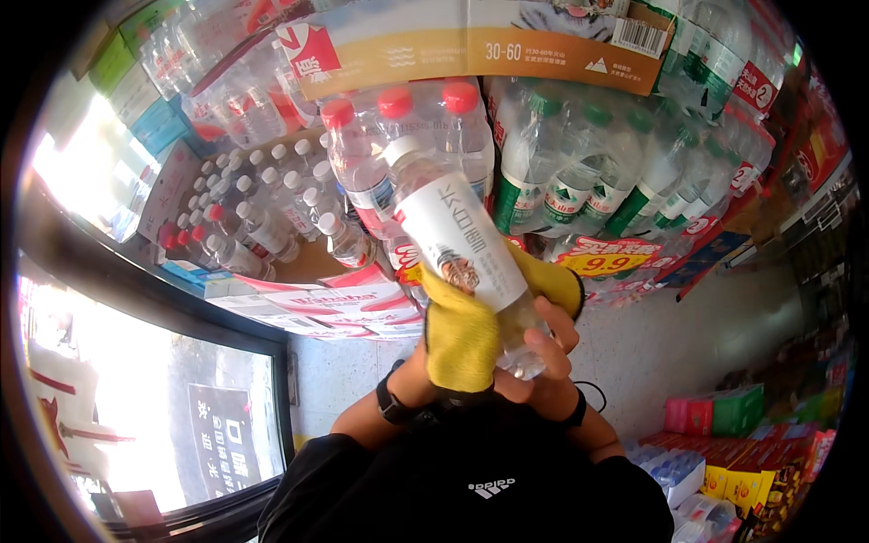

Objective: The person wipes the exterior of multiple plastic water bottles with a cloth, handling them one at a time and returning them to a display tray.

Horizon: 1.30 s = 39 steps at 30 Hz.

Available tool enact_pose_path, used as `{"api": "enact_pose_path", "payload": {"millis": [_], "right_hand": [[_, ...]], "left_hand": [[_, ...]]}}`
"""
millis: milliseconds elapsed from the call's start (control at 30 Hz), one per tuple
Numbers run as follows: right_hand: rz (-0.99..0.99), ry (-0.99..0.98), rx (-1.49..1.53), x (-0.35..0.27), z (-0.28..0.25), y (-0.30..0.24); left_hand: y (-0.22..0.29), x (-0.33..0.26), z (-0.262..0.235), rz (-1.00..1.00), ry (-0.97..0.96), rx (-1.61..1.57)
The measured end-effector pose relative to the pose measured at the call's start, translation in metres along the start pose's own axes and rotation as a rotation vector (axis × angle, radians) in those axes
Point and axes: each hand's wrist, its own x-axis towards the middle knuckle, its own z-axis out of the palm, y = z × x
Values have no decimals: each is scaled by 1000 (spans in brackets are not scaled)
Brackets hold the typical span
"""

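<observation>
A clear plastic bottle with a white cap and a white label is tilted in front of me, its cap up and to the left. My right hand grips it near the base, fingers curled round the side. A yellow cloth wraps round the bottle's lower half, and one end sticks out on the right. My left hand is mostly hidden beneath the cloth, which it presses against the bottle's left side.
Ahead stand red-capped bottles and wrapped green-labelled bottles under a long carton. An open box of small bottles is at left, above a glass door. Boxes and yellow packets sit at lower right.
</observation>
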Motion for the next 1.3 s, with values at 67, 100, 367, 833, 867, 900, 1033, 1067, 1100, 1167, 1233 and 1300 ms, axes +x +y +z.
{"api": "enact_pose_path", "payload": {"millis": [67, 100, 367, 833, 867, 900, 1033, 1067, 1100, 1167, 1233, 1300], "right_hand": [[18, -36, -11, 5, -7, -4], [61, -141, 43, 7, -13, -7], [83, -119, 30, -21, -7, -11], [115, -438, 53, 11, -58, -12], [162, -410, 122, 21, -69, -4], [207, -386, 198, 26, -78, 4], [576, -312, 917, 56, -108, 28], [716, -193, 1112, 73, -113, 22], [840, -47, 1316, 88, -114, 17], [615, -363, 1456, 91, -132, 48], [510, -582, 1464, 107, -148, 61], [652, -580, 1352, 110, -160, 54]], "left_hand": [[-3, 0, -1, -32, -31, 108], [-6, 1, -4, -61, -34, 79], [15, -6, 6, -178, -231, -408], [14, -15, 14, -86, -138, -317], [17, -15, 15, -6, -131, -171], [15, -15, 15, 148, -96, 96], [35, -9, 29, 317, -294, 148], [30, -8, 31, 281, -406, 315], [36, -4, 41, 339, -511, 316], [28, -9, 47, 220, -653, 313], [38, -8, 57, 238, -692, 303], [31, -9, 59, 232, -719, 295]]}}
